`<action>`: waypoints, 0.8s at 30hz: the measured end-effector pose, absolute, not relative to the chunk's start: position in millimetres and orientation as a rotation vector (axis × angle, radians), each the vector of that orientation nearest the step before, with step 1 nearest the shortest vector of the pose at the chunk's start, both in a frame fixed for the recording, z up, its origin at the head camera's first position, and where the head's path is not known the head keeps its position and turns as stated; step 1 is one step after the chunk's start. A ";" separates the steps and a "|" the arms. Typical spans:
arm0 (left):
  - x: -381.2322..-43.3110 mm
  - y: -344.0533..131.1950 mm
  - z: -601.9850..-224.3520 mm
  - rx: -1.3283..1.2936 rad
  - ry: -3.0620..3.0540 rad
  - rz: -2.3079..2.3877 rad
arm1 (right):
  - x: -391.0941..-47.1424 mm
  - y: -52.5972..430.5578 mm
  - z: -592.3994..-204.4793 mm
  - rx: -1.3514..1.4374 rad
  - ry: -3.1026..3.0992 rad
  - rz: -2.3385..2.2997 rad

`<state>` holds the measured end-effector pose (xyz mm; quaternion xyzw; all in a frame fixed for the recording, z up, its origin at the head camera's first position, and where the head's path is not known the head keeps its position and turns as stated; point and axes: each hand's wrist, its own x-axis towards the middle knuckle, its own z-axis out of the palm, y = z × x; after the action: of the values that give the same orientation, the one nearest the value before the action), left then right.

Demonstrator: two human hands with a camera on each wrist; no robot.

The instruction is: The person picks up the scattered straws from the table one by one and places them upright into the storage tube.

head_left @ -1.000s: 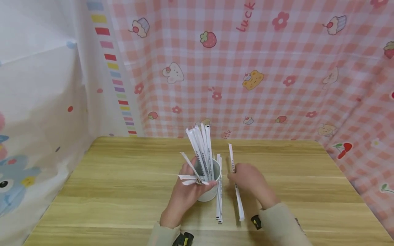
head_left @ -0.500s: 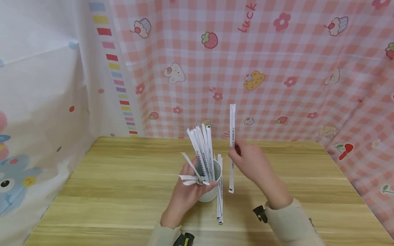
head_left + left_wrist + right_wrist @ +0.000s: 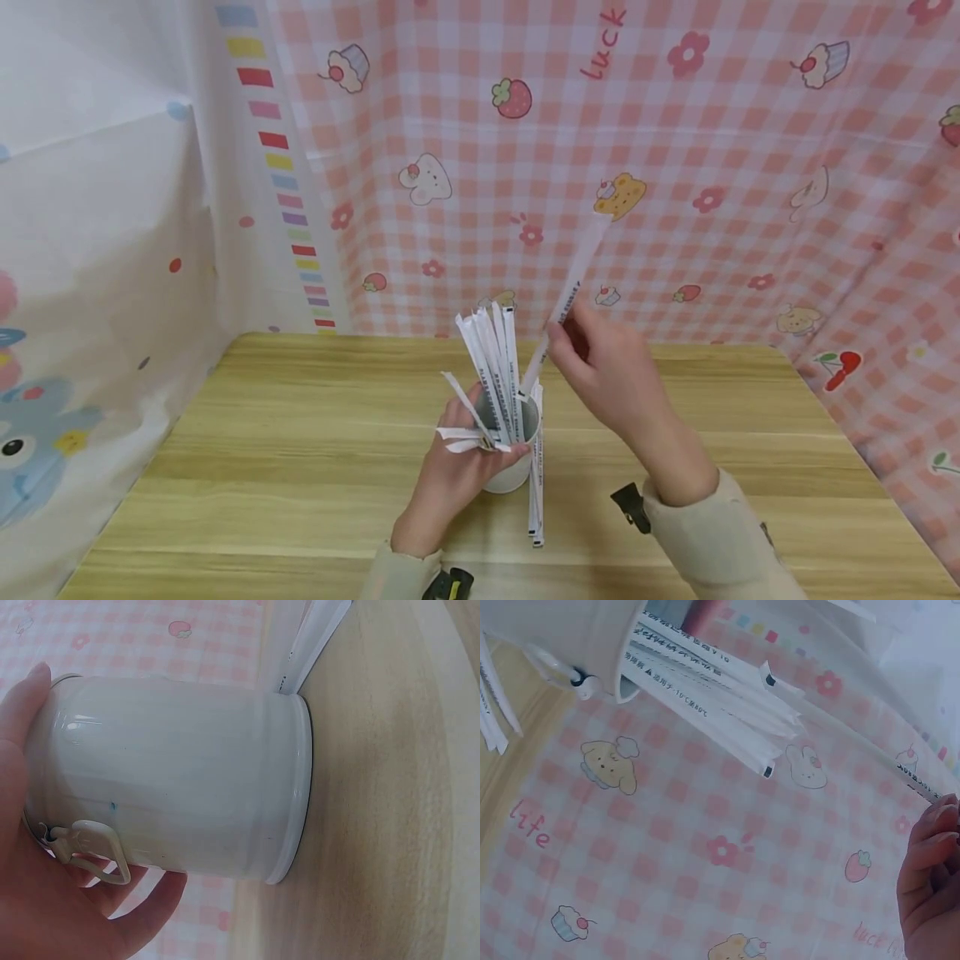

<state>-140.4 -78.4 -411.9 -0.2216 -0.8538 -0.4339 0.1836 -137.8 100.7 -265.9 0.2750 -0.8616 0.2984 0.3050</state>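
A small white metal pail stands upright on the table, and my left hand grips it near the rim. Close up in the left wrist view, the pail's side shows a metal loop beside the palm. Several paper-wrapped straws stand in the pail; a few lean out left over the rim. My right hand pinches one wrapped straw at mid-length, tilted, its lower end over the pail's mouth. In the right wrist view that end lies near the tips of the bundled straws.
A few more wrapped straws lie on the wooden table, close to the pail's right side. Behind the table hangs a pink checked cloth; a white patterned cloth hangs at the left.
My right hand has lifted the straw from the table right of the pail, then brought it up and left, tilting its lower end towards the pail. The left hand stays put.
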 end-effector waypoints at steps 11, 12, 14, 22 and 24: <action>-139.0 -77.0 -411.1 -0.619 -2.428 -1.177 | -142.2 88.9 -270.3 0.829 -2.237 0.791; -138.7 -77.1 -411.2 -0.621 -2.430 -1.171 | -142.7 87.9 -271.8 0.832 -2.238 0.787; -138.9 -77.4 -411.6 -0.627 -2.432 -1.165 | -143.7 86.1 -275.1 0.838 -2.244 0.784; -139.3 -78.0 -411.1 -0.618 -2.431 -1.205 | -146.5 81.6 -289.1 0.839 -2.328 0.782; -139.1 -78.4 -411.4 -0.613 -2.436 -1.205 | -147.2 80.7 -292.8 0.832 -2.352 0.776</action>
<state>-139.1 -78.4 -411.4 -0.2166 -0.8606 -0.4257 0.1769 -147.2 80.7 -292.8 0.3075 -0.8689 0.2867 0.2614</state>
